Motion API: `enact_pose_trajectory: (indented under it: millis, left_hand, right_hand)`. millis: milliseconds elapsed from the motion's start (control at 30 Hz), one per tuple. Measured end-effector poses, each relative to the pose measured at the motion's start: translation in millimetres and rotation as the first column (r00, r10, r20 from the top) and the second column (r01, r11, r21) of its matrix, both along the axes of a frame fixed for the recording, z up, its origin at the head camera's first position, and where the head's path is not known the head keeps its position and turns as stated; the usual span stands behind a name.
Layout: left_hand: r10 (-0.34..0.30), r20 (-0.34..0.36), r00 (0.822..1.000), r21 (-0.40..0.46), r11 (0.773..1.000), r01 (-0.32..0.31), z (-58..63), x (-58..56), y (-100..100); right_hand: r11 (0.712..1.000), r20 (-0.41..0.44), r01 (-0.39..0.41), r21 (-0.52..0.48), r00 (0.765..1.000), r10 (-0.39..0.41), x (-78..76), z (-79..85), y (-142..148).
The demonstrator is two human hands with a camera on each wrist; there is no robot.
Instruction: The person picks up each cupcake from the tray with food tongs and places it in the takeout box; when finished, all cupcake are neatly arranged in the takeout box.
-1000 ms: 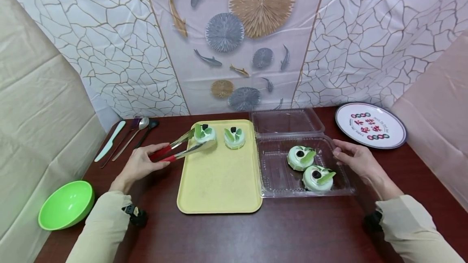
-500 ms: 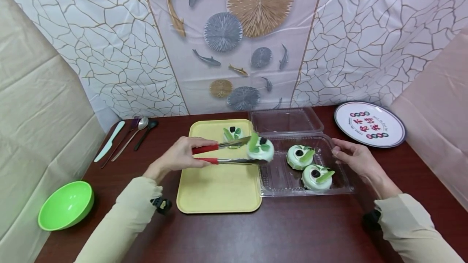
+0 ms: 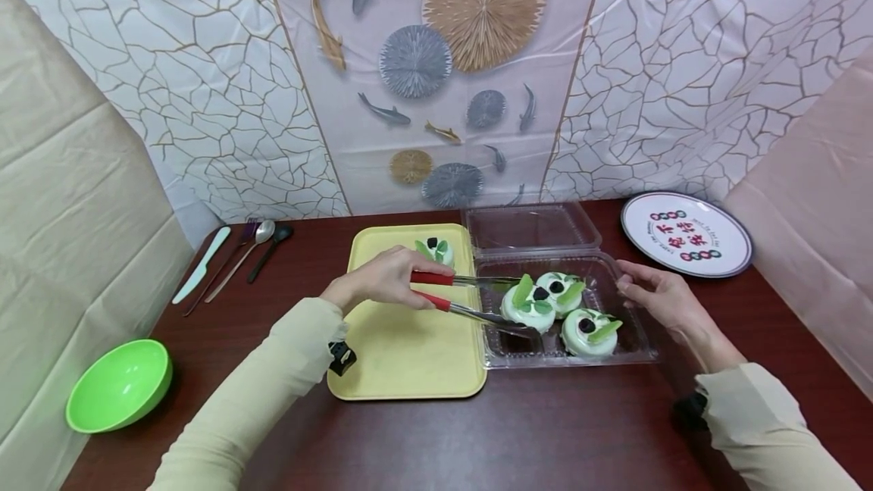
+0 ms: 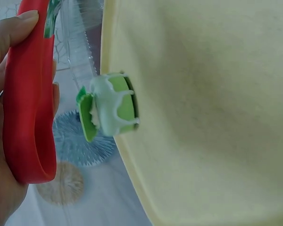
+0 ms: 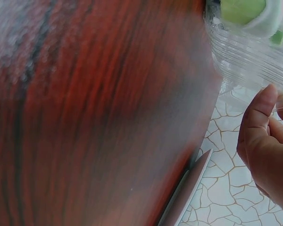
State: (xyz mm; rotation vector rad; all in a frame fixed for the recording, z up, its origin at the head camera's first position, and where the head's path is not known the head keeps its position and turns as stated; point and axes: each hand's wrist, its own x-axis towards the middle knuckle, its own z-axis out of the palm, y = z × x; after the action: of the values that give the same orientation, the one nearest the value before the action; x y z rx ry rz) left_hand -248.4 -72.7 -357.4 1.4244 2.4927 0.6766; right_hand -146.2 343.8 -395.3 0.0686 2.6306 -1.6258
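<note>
My left hand (image 3: pixel 389 279) grips the red handles of metal tongs (image 4: pixel 30 103) above the yellow tray (image 3: pixel 409 354). Between the tong tips is a pale green cake (image 3: pixel 527 309) with a dark berry and green leaves, at the left part of the clear plastic container (image 3: pixel 498 351). Two similar cakes, a rear one (image 3: pixel 564 295) and a front one (image 3: pixel 589 333), sit to its right inside the container. Another cake (image 4: pixel 114 104) stands at the far end of the tray. My right hand (image 3: pixel 664 301) pinches the container's right rim between thumb and fingers.
The container's lid (image 3: pixel 532 227) lies folded back behind it. A white plate (image 3: pixel 685 233) with red characters is at the back right. At left are a green bowl (image 3: pixel 119 385), a pale knife (image 3: pixel 201 265), a fork, a spoon (image 3: pixel 242 260) and a black spoon (image 3: pixel 273 248).
With the tongs, my left hand has carried one cake from the tray's back left rightward into the container, beside the other two. My right hand has stayed at the container's rim.
</note>
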Motion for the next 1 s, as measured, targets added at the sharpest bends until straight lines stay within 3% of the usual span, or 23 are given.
enact_pose_trajectory:
  millis: [533,1000]
  left_hand:
    - [-0.081,0.09,0.993,-0.156,0.983,0.095,14.2,-8.7,35]
    - [-0.123,-0.001,0.992,-0.297,0.948,0.117,23.4,-9.4,59]
  right_hand:
    - [1.0,-0.007,-0.003,-0.004,1.0,0.003,-0.9,-2.1,1]
    - [1.0,-0.02,-0.006,-0.02,1.0,0.005,-2.2,-2.5,0]
